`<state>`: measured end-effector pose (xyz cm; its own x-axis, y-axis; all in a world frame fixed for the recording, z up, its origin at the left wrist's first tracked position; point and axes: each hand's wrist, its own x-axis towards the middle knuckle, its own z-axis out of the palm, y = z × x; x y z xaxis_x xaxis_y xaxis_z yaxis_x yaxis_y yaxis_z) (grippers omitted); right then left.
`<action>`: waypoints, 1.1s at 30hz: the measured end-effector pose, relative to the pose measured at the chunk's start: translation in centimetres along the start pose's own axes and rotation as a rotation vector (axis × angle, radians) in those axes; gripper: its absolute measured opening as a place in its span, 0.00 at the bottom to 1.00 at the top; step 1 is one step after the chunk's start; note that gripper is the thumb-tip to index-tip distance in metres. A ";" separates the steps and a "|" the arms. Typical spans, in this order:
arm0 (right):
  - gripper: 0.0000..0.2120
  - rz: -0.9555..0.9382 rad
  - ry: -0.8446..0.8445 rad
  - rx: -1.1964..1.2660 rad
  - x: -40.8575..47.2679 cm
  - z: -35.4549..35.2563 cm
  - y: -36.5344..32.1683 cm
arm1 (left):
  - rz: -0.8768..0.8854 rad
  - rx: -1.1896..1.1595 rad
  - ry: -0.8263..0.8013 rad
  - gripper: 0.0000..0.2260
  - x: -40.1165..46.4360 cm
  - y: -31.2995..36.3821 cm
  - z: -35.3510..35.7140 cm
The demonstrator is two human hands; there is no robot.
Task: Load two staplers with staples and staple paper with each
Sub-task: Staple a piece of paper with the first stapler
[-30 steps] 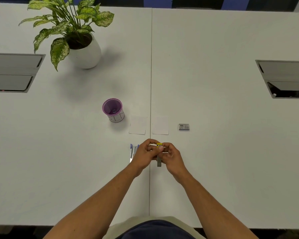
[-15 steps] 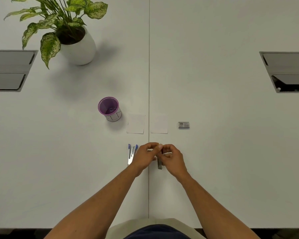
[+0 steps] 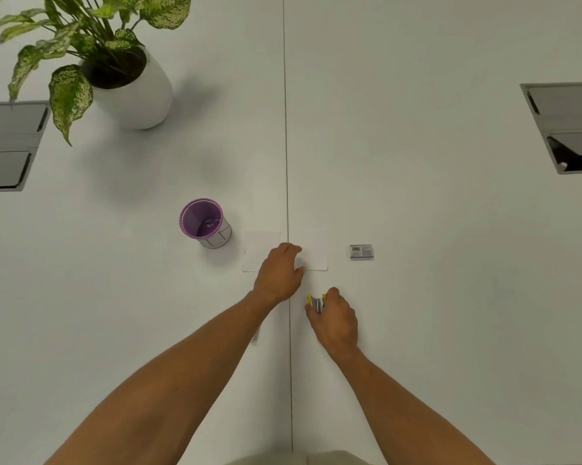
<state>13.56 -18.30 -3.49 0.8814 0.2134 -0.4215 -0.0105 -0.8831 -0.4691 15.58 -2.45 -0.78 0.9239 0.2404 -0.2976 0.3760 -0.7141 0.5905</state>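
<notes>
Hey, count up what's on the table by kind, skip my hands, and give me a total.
Paper squares: 2
Yellow stapler: 1
Staple box: 1
Purple cup: 1
Potted plant: 1
Total: 6

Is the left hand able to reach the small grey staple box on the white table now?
Probably yes: the left hand holds nothing, and bare table lies between it and the small grey staple box.

I'm at an office meeting table here: a long white worktop (image 3: 417, 162) split by a centre seam, hinged metal cable hatches (image 3: 564, 125) sunk in on both sides, a potted plant (image 3: 128, 78), and a purple pen cup (image 3: 204, 221).
</notes>
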 end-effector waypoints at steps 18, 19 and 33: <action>0.22 -0.314 0.047 -0.098 6.5 -3.6 -1.1 | 0.234 0.396 -0.013 0.17 4.2 -2.2 2.3; 0.23 -0.324 0.037 -0.102 7.0 -3.8 -1.4 | 0.247 0.394 0.005 0.13 4.3 -1.9 2.0; 0.07 -0.102 -0.219 0.800 3.7 -6.5 -2.4 | 0.036 -0.400 -0.222 0.08 0.6 0.4 -2.5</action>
<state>19.93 -18.10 1.13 0.7852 0.4253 -0.4501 -0.3408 -0.3100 -0.8876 16.42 -0.93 1.18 0.9159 0.0424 -0.3993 0.3819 -0.3987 0.8338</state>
